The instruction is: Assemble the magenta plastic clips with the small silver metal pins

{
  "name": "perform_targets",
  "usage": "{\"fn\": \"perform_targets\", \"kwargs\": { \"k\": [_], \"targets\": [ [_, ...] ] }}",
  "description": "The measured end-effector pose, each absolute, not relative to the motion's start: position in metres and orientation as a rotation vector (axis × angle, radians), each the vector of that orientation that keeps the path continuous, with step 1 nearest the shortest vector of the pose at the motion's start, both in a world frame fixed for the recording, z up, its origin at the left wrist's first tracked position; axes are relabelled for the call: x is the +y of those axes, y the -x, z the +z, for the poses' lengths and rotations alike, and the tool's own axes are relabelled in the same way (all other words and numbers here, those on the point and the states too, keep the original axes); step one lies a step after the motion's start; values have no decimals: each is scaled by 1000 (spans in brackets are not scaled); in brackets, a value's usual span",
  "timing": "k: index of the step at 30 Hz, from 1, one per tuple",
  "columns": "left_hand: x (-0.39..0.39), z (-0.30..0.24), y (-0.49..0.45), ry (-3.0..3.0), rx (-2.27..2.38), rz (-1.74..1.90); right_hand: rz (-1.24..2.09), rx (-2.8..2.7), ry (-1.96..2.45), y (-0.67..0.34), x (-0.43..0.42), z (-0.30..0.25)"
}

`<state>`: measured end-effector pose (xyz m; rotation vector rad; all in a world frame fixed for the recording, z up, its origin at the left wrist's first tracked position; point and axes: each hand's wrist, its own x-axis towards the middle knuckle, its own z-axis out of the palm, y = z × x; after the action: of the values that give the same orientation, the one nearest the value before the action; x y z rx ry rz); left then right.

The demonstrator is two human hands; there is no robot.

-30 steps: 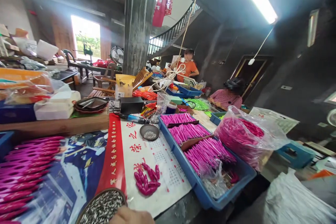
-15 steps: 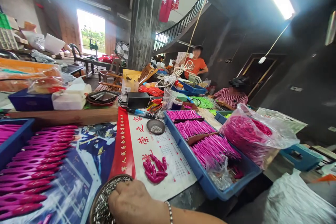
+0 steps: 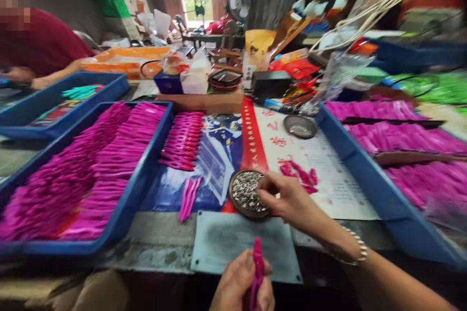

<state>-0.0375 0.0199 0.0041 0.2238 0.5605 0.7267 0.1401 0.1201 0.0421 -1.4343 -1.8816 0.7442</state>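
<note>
My left hand (image 3: pixel 235 284) grips a slim, pointed magenta plastic piece (image 3: pixel 258 260) upright, low in the frame before a grey metal plate (image 3: pixel 222 238). At the right edge of a round brown bowl (image 3: pixel 251 215) is my right hand (image 3: pixel 292 199), thumb and fingertips pinched together. Whatever may be between those fingertips is too small to make out. Tiny shiny metal parts (image 3: pixel 245 189) fill the bowl. Small glossy magenta pieces (image 3: pixel 299 175) lie in a heap behind my right hand. Left of the bowl, a few magenta pieces (image 3: pixel 188 198) lie together, with a neat row (image 3: pixel 182 141) behind them.
Blue trays (image 3: pixel 126 214) of magenta pieces flank the work area, another blue tray (image 3: pixel 350 158) being on the right. A small dark dish (image 3: pixel 301 131) sits farther back. At far left, a person in a dark red top (image 3: pixel 54 34) leans near another tray.
The view has swung left and down, bringing my left hand with the magenta piece into sight. My right hand has risen from inside the bowl to its right edge.
</note>
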Motion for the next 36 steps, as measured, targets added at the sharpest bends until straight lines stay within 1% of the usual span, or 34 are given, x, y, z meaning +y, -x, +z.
{"fn": "perform_targets", "kwargs": {
  "k": [4,7,10,20,29,36],
  "targets": [
    [19,-2,32,-167,356,741,1003,-1711,1312,-149,109,50],
    [18,1,28,-123,371,745,1209,-1487,1244,-156,94,53],
    [20,4,26,-110,405,739,1316,-1384,1240,-163,78,52],
    [24,5,17,-31,436,660,1268,-1381,1288,-156,41,54],
    [22,1,13,-83,463,701,901,-1668,1219,-153,14,42],
    [17,1,7,-156,431,741,873,-1736,1241,-147,9,41]
  ]
}}
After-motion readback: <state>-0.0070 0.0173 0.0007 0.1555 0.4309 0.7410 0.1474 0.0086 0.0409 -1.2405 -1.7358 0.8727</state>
